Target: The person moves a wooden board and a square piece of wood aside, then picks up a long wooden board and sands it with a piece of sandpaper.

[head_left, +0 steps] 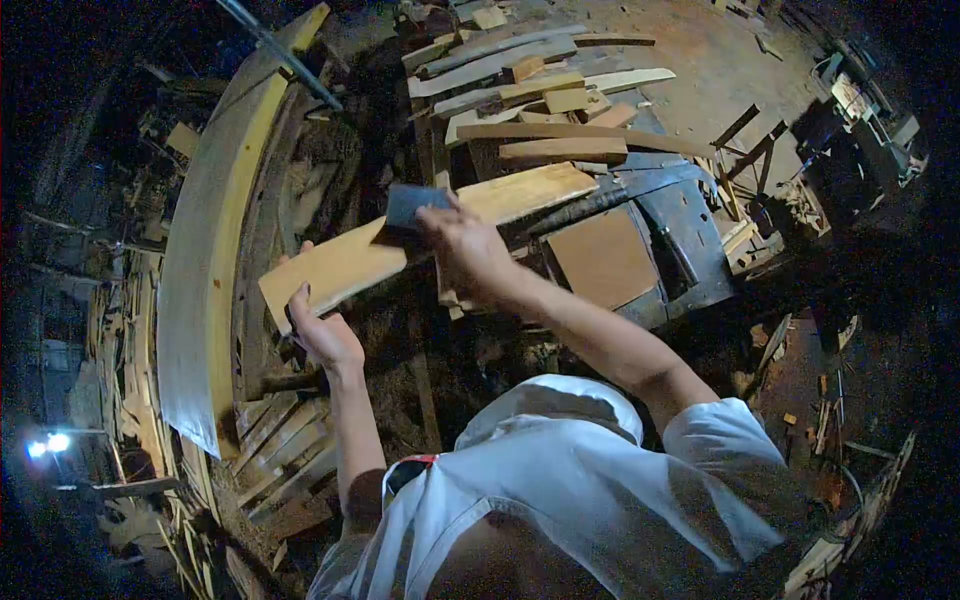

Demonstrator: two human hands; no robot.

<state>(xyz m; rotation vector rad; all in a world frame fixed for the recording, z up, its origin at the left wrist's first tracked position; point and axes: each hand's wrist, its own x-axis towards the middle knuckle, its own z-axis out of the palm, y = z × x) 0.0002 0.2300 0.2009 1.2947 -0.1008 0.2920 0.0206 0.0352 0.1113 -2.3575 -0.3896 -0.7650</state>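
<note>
A long pale wooden board (340, 266) slants across the middle of the view, its far end over the cluttered workbench. My left hand (325, 335) grips its near left end, thumb on top and fingers at the far edge. Pressed on the board's upper face, about midway along, is a dark grey-blue piece of sandpaper (408, 206). My right hand (468, 245) is closed on it, slightly blurred. The underside of the board and part of the left fingers are hidden.
Several wood offcuts (520, 62) are heaped on the bench behind. A square brown panel (603, 258) lies on the dark metal surface (700, 215) to the right. A long thick beam (205, 260) stands at the left, with scrap wood (290, 450) below it.
</note>
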